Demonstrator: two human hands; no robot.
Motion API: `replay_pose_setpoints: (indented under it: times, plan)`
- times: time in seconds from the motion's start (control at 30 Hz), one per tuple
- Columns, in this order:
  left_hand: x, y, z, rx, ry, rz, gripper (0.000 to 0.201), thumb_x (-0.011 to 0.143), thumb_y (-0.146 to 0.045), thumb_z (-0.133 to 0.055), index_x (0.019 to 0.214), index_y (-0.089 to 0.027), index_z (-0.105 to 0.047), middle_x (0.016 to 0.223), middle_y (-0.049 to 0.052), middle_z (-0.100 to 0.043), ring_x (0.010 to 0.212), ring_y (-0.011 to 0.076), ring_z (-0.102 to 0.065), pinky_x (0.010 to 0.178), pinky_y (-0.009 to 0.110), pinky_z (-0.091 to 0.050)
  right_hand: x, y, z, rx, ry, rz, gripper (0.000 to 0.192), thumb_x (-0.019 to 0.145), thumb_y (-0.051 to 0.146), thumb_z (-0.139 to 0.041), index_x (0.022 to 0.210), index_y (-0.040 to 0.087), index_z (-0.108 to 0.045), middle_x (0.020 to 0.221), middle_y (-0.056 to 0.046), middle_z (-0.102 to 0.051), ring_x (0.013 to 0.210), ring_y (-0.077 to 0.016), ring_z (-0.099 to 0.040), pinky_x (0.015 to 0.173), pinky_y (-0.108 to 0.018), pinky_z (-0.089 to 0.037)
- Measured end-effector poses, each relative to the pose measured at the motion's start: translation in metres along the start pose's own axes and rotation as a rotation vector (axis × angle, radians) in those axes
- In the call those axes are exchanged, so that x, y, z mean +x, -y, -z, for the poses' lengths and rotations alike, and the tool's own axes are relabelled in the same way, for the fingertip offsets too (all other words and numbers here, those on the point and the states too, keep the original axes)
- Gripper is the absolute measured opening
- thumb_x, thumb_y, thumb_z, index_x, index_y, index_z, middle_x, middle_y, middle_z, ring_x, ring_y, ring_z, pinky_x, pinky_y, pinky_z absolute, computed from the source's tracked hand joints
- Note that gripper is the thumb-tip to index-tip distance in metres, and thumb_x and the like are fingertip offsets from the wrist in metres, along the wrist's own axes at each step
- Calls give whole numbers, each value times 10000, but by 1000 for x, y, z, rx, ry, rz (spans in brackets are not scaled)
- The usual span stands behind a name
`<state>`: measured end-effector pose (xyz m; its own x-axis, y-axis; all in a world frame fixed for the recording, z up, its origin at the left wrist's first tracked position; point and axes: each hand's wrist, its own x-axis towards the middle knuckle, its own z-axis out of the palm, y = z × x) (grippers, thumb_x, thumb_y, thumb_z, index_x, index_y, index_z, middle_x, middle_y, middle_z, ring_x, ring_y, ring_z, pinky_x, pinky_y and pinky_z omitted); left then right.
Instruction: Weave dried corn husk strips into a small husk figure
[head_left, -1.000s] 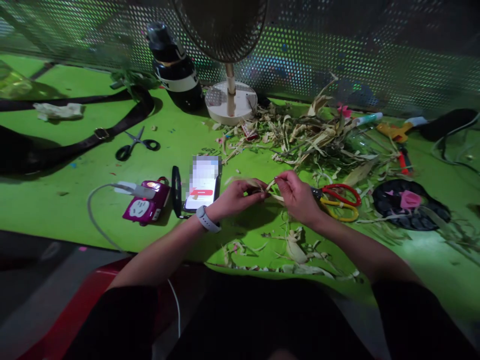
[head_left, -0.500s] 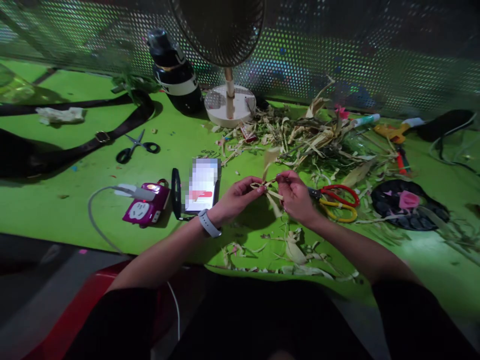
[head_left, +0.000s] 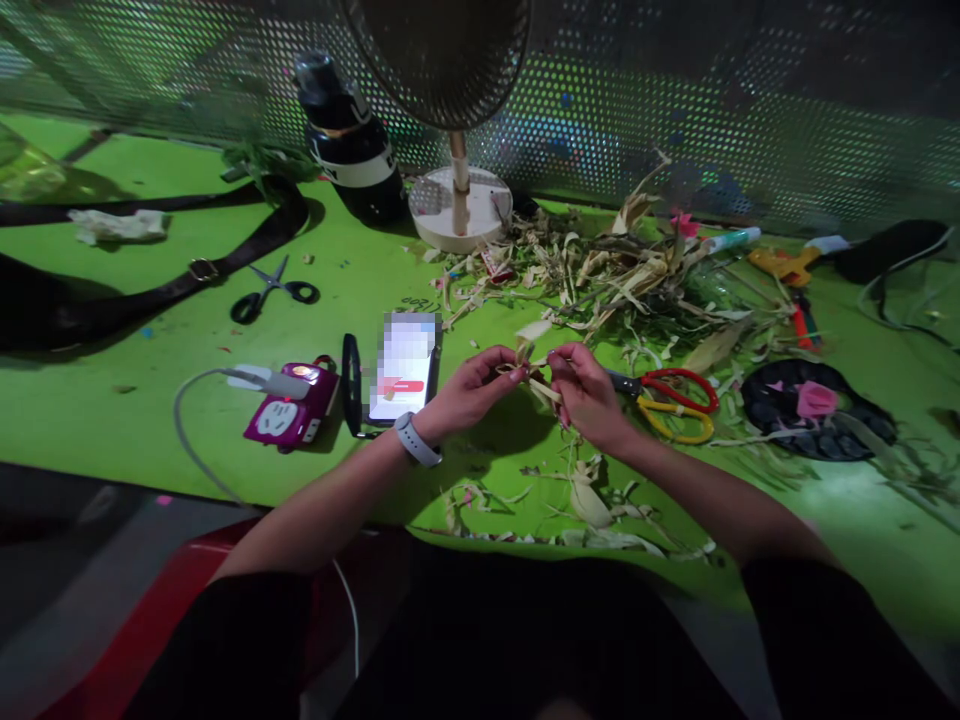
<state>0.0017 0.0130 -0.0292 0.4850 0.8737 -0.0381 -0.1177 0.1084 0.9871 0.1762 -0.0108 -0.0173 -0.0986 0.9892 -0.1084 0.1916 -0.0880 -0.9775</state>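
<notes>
- While both forearms reach in from the lower corners and slant toward each other, the hands meet near the middle of the green table [head_left: 352,275], close together with a small gap between them.
- The left hand [head_left: 476,388] pinches the husk strips [head_left: 534,332] between thumb and fingers; its thumb points rightward along the near side, and the fingers curl on the far side.
- The right hand [head_left: 592,398] faces it with fingers bent inward, gripping the same strips at their right side; just how each finger sits on them is too small to tell.
- Between the two sets of fingertips the strips bridge the gap, a pale flap standing up on the far side and a flat end slanting down toward the right hand.
- The left wrist, fairly straight, wears a pale wristband [head_left: 417,440]; dark sleeves cover both upper arms.
- Just right of the right hand lie scissors [head_left: 637,387] with one red and one yellow handle.
- A lit phone [head_left: 409,365] lies near the left hand, on its far left side.
- Beyond the hands spreads a pile of dried husks [head_left: 592,270]; nearer the body, loose scraps [head_left: 590,500] lie along the table edge.
</notes>
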Motion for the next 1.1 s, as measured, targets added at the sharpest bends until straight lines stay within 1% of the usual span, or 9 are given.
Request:
replay_pose_setpoints:
  times: [0.17,0.3,0.5,0.57,0.67,0.73,0.93,1.03,1.1]
  plan:
    - [-1,-1,1,-27,-26,26,269,793,-387,-650,918,-165,-563,817,-7,-603,755,90,-544,739,227,-431,2,-7,-1,58,3,33,307,873,546,-478,895,244,-424,570,95,-440,289,-62,-387,269,-205,-290]
    - [0,-3,0,-149,-72,100,298,760,-359,-692,948,-167,-562,738,-25,-585,680,75,-533,648,196,-420,2,-12,-3,74,-19,59,286,875,520,-496,908,241,-441,569,93,-428,316,-60,-395,286,-199,-306]
    - [-3,-9,-10,-304,-117,161,321,715,-353,-735,918,-180,-555,761,-38,-570,688,75,-555,669,209,-466,-2,-15,-7,72,-11,63,286,884,522,-479,886,238,-449,589,88,-421,315,-44,-378,288,-184,-306]
    - [-4,-11,-11,-287,-115,178,315,732,-370,-718,918,-181,-548,714,-43,-545,612,60,-512,571,184,-427,-1,-14,-7,64,12,47,291,884,529,-473,879,239,-447,568,90,-416,315,-52,-383,285,-183,-304]
    - [-3,-13,-7,-239,-87,207,295,748,-382,-700,892,-175,-546,629,-57,-468,508,41,-395,442,165,-284,1,-13,-3,-2,25,57,292,884,526,-472,875,234,-457,578,80,-444,348,-67,-440,309,-186,-327]
    - [-2,-14,-3,-199,-63,211,282,752,-384,-695,867,-169,-554,626,-58,-439,498,36,-357,438,173,-249,3,-14,0,-73,9,96,285,888,512,-473,877,227,-472,601,71,-470,372,-69,-456,346,-193,-344]
    - [-1,-15,4,-52,-2,135,225,787,-365,-658,824,-157,-580,710,-25,-510,572,57,-392,513,210,-285,9,-18,4,-203,-67,257,260,904,459,-465,870,203,-498,642,35,-502,560,-99,-478,509,-216,-373]
    - [0,-15,4,-33,8,79,197,802,-343,-642,871,-166,-587,727,-20,-524,620,74,-427,582,221,-330,10,-18,5,-155,-64,205,276,897,482,-464,864,209,-484,628,44,-497,507,-89,-456,472,-213,-362]
    - [1,-13,4,0,-41,54,181,810,-333,-634,870,-168,-590,718,-18,-518,631,80,-430,593,222,-337,11,-16,6,-111,-17,124,293,882,512,-472,916,221,-465,601,64,-486,420,-77,-421,411,-209,-345]
